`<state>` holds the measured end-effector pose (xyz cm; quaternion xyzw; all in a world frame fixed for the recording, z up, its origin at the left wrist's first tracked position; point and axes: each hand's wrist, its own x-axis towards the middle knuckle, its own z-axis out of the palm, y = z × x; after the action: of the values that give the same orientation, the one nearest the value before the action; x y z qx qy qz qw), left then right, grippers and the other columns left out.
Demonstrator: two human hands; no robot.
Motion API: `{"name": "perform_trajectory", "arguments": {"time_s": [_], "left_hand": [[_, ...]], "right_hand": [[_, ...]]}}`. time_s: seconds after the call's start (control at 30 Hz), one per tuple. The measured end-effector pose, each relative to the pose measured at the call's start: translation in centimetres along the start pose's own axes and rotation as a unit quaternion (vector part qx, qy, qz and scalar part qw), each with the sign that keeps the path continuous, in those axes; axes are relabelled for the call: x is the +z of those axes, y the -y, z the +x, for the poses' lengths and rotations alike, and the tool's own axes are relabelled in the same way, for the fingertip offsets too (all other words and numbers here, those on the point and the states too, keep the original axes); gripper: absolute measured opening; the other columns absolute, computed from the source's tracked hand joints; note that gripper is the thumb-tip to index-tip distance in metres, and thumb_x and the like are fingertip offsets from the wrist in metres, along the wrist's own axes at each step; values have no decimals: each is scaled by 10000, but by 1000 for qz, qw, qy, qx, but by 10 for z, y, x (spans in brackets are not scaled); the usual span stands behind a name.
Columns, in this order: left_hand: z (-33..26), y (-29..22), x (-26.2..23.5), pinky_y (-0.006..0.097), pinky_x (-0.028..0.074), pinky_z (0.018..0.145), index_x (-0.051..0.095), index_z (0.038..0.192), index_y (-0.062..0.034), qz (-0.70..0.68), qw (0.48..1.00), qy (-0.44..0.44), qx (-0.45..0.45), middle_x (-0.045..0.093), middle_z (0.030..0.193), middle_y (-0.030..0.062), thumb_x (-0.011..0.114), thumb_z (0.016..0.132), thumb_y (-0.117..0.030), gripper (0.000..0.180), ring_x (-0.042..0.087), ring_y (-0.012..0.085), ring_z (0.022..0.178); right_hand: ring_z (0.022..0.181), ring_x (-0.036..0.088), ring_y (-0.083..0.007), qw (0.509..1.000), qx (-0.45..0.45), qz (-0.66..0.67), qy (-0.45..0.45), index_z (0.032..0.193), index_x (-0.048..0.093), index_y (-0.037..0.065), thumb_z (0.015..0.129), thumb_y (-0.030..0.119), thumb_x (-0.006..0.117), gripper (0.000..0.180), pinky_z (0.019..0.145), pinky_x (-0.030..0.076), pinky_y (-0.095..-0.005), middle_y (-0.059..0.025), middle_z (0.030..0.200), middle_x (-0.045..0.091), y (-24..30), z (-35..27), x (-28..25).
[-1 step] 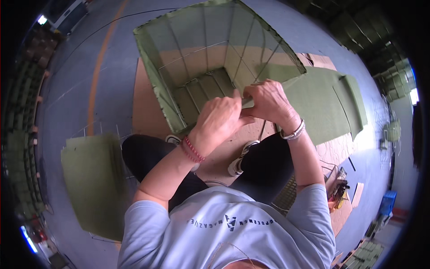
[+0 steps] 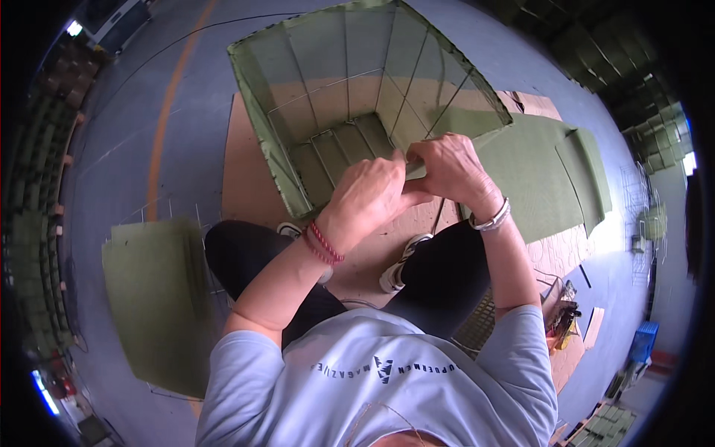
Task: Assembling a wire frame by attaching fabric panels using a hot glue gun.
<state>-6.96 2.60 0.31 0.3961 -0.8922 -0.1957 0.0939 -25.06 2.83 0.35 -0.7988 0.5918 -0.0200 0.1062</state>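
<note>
A large open box, a wire frame lined with sheer green mesh fabric, stands tilted in front of me with its opening up. My left hand and my right hand meet at its near rim. Both sets of fingers are closed, pinching the green fabric along the rim wire. The thumbs and fingertips nearly touch, and they hide the exact spot being gripped. Wires run across the box's bottom and walls. To the right of the box a broad green fabric sheet lies spread out.
Cardboard lies under the box and my feet. A stack of green panels with wire edges stands by my left knee. Dark hand tools lie at my right, beyond a grid basket. A blue crate sits farther right.
The box and both hands have shifted very slightly to the right in the picture. The grip on the rim fabric looks the same.
</note>
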Motion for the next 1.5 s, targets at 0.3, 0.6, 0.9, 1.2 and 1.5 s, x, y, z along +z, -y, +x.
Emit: {"name": "perform_trajectory", "arguments": {"time_s": [0.3, 0.6, 0.9, 1.2, 1.5], "left_hand": [[-117, 47, -3, 510, 402, 1088, 605, 1186, 59, 115, 956, -260, 71, 675, 1010, 185, 578, 944, -509, 618, 672, 300, 982], [-89, 41, -14, 513, 432, 1070, 612, 1138, 50, 83, 991, 50, -91, 654, 883, 184, 583, 914, -542, 634, 670, 317, 861], [-128, 92, -14, 527, 446, 1047, 688, 1065, 9, 138, 971, -164, 111, 701, 1015, 133, 536, 922, -568, 613, 654, 292, 1067], [-85, 130, -95, 427, 491, 1031, 687, 1155, -2, 84, 983, -140, 81, 684, 1181, 164, 632, 918, -87, 258, 631, 311, 1175], [-42, 131, -121, 361, 580, 870, 673, 938, 27, 310, 911, 110, 249, 662, 939, 117, 677, 703, 15, 235, 669, 274, 955]], "right_hand": [[1161, 589, -316, 940, -214, 53, -260, 1231, 567, 0, 766, 543, 718, 731, 1087, 397, -503, -157, 1216, 611, 36, -34, 32], [796, 555, -278, 932, -194, 93, -290, 902, 615, 55, 895, 583, 541, 533, 912, 410, -418, -91, 807, 570, 27, -6, 50], [855, 598, -256, 892, -215, 112, -382, 974, 617, 63, 841, 331, 718, 316, 874, 469, -404, -61, 897, 619, 34, -11, 55], [784, 590, -221, 877, -213, 150, -405, 897, 596, 81, 784, 275, 750, 272, 826, 472, -366, -38, 787, 561, 27, -7, 67], [886, 619, -200, 876, -241, 145, -392, 1020, 614, 76, 744, 206, 757, 337, 864, 473, -368, -32, 945, 625, 21, -5, 74]]}}
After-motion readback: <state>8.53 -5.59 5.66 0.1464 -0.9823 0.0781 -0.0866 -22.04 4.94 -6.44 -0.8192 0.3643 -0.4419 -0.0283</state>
